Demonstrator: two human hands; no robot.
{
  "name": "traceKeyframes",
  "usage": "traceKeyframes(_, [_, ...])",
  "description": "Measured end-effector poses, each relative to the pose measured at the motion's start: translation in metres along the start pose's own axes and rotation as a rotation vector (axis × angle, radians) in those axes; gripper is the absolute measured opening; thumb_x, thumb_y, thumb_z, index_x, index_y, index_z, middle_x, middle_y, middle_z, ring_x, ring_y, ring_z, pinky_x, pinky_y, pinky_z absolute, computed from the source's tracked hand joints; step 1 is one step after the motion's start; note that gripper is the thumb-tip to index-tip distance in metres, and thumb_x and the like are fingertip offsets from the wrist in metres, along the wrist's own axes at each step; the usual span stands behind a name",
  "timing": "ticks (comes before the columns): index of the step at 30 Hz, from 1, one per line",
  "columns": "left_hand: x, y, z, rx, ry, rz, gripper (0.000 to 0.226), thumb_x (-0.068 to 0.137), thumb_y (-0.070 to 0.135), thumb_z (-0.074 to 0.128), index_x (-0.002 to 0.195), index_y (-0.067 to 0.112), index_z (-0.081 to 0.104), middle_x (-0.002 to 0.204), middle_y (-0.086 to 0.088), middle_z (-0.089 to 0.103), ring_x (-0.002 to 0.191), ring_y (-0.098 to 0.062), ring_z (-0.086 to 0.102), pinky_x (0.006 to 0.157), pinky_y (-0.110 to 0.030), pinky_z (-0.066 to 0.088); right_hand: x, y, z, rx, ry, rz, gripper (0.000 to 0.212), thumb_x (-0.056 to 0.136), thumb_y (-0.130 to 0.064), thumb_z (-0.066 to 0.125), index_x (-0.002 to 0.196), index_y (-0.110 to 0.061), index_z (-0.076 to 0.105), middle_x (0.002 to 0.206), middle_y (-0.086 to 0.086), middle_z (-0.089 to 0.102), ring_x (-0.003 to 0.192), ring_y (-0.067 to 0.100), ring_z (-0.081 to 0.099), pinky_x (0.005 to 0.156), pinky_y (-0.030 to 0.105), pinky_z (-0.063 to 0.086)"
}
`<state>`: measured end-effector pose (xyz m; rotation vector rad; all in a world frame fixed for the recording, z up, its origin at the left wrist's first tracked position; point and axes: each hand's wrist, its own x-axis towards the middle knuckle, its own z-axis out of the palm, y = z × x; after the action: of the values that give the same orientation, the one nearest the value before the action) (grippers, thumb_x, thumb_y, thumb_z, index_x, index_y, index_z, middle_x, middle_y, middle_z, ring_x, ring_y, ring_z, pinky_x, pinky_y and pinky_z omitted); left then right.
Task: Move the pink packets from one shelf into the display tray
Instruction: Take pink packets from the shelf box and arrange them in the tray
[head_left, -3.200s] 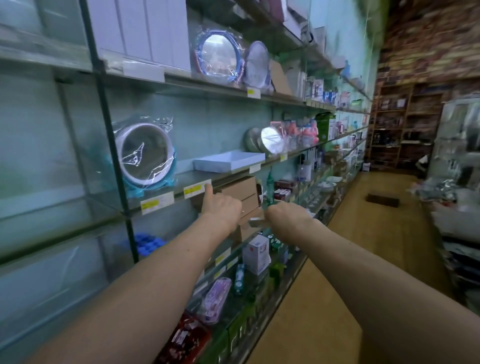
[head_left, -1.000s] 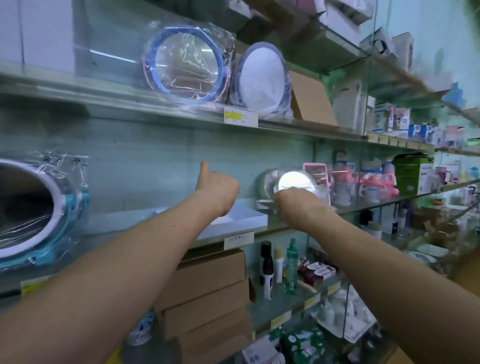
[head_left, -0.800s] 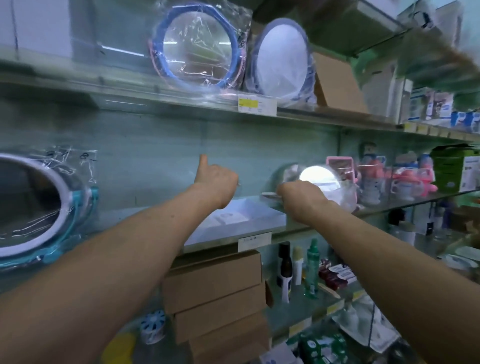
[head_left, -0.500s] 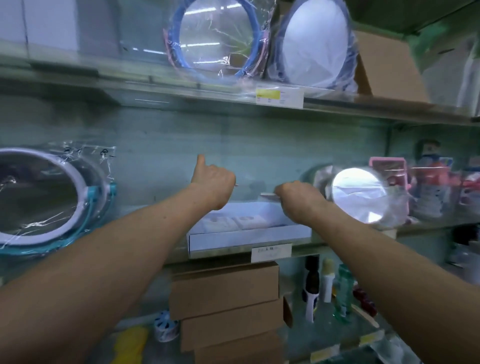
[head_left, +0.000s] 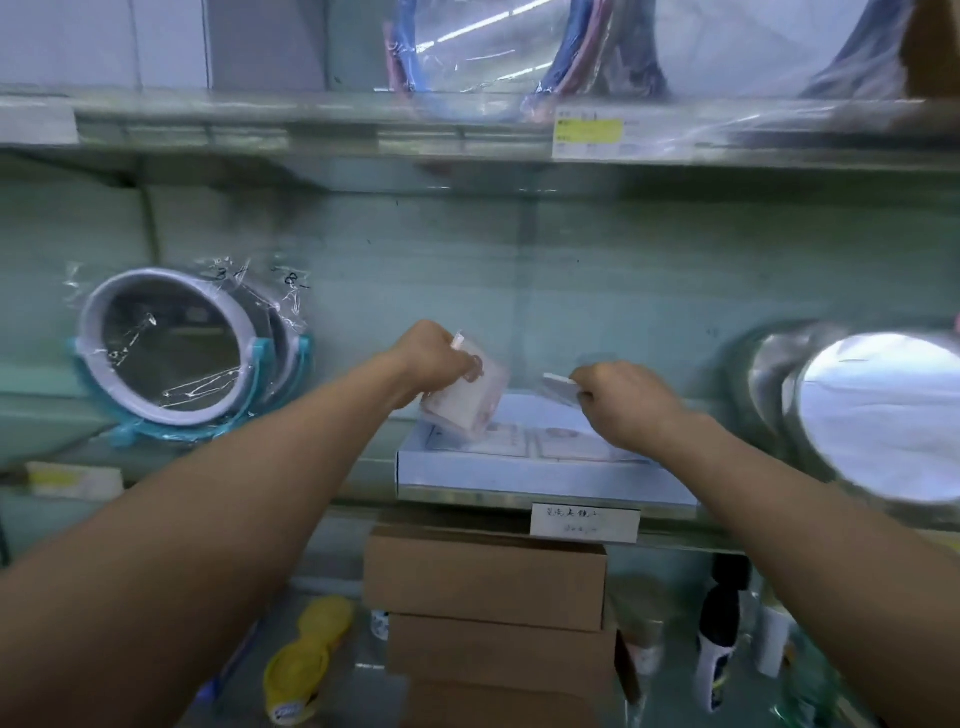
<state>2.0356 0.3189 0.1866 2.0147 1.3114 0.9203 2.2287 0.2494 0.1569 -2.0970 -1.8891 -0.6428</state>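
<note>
The left hand (head_left: 431, 358) curls its fingers round a pink packet (head_left: 465, 402), tilted just above the left part of the white tray (head_left: 519, 475). Further right, the right hand (head_left: 631, 402) pinches a second packet (head_left: 560, 383), blurred, over the tray. Dropped tilted from here, either could skip over the low wall onto the shelf (head_left: 363, 491).

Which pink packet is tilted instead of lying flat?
The packet the left hand grips, tilted over the white tray's left end. The packets in the tray lie flat; the right hand pinches a blurred packet.
</note>
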Motion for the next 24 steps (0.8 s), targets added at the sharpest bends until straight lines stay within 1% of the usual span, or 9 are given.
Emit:
traceKeyframes(4, [0.0, 0.002, 0.002, -0.151, -0.019, -0.062, 0.015, 0.08, 0.004, 0.069, 0.092, 0.007, 0.06, 0.086, -0.012, 0.06, 0.066, -0.022, 0.056, 0.062, -0.027, 0.047, 0.005, 0.004, -0.001, 0.112, 0.076, 0.007, 0.013, 0.093, -0.013, 0.043, 0.08, -0.015, 0.043, 0.097, 0.016, 0.063, 0.078, 0.031, 0.047, 0.063, 0.031, 0.031])
traceKeyframes(8, [0.004, 0.004, 0.007, -0.173, -0.042, -0.042, 0.032, 0.086, 0.005, 0.064, 0.109, 0.024, 0.053, 0.074, -0.001, 0.05, 0.054, -0.013, 0.046, 0.038, -0.017, 0.037, 0.005, -0.001, -0.007, 0.145, 0.151, -0.052, 0.019, 0.095, -0.015, 0.041, 0.097, -0.018, 0.06, 0.088, 0.008, 0.063, 0.082, 0.033, 0.053, 0.06, 0.032, 0.034])
traceKeyframes(10, [0.006, 0.004, 0.012, -0.217, -0.07, -0.067, 0.023, 0.088, 0.003, 0.059, 0.102, 0.021, 0.064, 0.072, -0.003, 0.055, 0.053, -0.014, 0.048, 0.037, -0.014, 0.038, 0.005, -0.006, -0.008, 0.168, 0.192, -0.101, 0.028, 0.094, -0.014, 0.042, 0.109, -0.024, 0.063, 0.099, 0.005, 0.067, 0.091, 0.033, 0.058, 0.066, 0.034, 0.043])
traceKeyframes(12, [0.008, 0.001, 0.015, -0.315, -0.113, -0.124, 0.017, 0.089, 0.006, 0.055, 0.094, 0.015, 0.069, 0.078, -0.007, 0.062, 0.059, -0.017, 0.054, 0.049, -0.02, 0.047, 0.004, -0.01, -0.006, 0.196, 0.207, -0.145, 0.032, 0.093, -0.012, 0.045, 0.115, -0.025, 0.064, 0.111, -0.001, 0.067, 0.102, 0.03, 0.059, 0.075, 0.035, 0.048])
traceKeyframes(14, [0.011, -0.002, 0.016, -0.425, -0.154, -0.17, 0.014, 0.089, 0.015, 0.057, 0.095, 0.009, 0.068, 0.088, -0.013, 0.063, 0.067, -0.023, 0.059, 0.06, -0.029, 0.052, 0.002, -0.01, 0.0, 0.235, 0.241, -0.191, 0.033, 0.091, -0.008, 0.048, 0.115, -0.021, 0.066, 0.115, -0.002, 0.067, 0.105, 0.027, 0.059, 0.074, 0.033, 0.047])
traceKeyframes(17, [0.016, -0.01, 0.017, -0.483, -0.179, -0.211, 0.032, 0.093, 0.035, 0.054, 0.103, 0.007, 0.065, 0.095, -0.014, 0.066, 0.074, -0.024, 0.062, 0.059, -0.029, 0.053, -0.003, -0.009, 0.009, 0.244, 0.367, -0.292, 0.034, 0.08, 0.0, 0.056, 0.106, -0.016, 0.072, 0.109, 0.0, 0.07, 0.096, 0.026, 0.066, 0.064, 0.029, 0.05])
traceKeyframes(20, [0.016, -0.015, 0.024, -0.465, -0.219, -0.22, 0.02, 0.092, 0.028, 0.058, 0.097, 0.01, 0.063, 0.086, -0.009, 0.065, 0.072, -0.02, 0.061, 0.062, -0.03, 0.052, -0.005, -0.014, 0.015, 0.266, 0.436, -0.378, 0.035, 0.064, -0.002, 0.061, 0.093, -0.012, 0.076, 0.096, 0.005, 0.074, 0.08, 0.026, 0.072, 0.058, 0.031, 0.057])
traceKeyframes(22, [0.015, -0.017, 0.03, -0.554, -0.211, -0.215, 0.007, 0.092, 0.01, 0.056, 0.097, 0.011, 0.062, 0.083, -0.007, 0.063, 0.071, -0.019, 0.059, 0.063, -0.032, 0.052, -0.003, -0.021, 0.017, 0.279, 0.304, -0.394, 0.035, 0.071, -0.004, 0.065, 0.105, -0.012, 0.072, 0.104, 0.007, 0.07, 0.092, 0.03, 0.067, 0.072, 0.033, 0.055])
traceKeyframes(24, [0.018, -0.02, 0.032, -0.635, -0.161, -0.204, 0.021, 0.092, 0.001, 0.052, 0.104, 0.015, 0.061, 0.086, -0.008, 0.064, 0.072, -0.02, 0.06, 0.065, -0.033, 0.051, -0.003, -0.018, 0.018, 0.268, 0.176, -0.241, 0.05, 0.082, -0.016, 0.067, 0.13, -0.014, 0.053, 0.129, 0.006, 0.056, 0.118, 0.029, 0.052, 0.094, 0.033, 0.042])
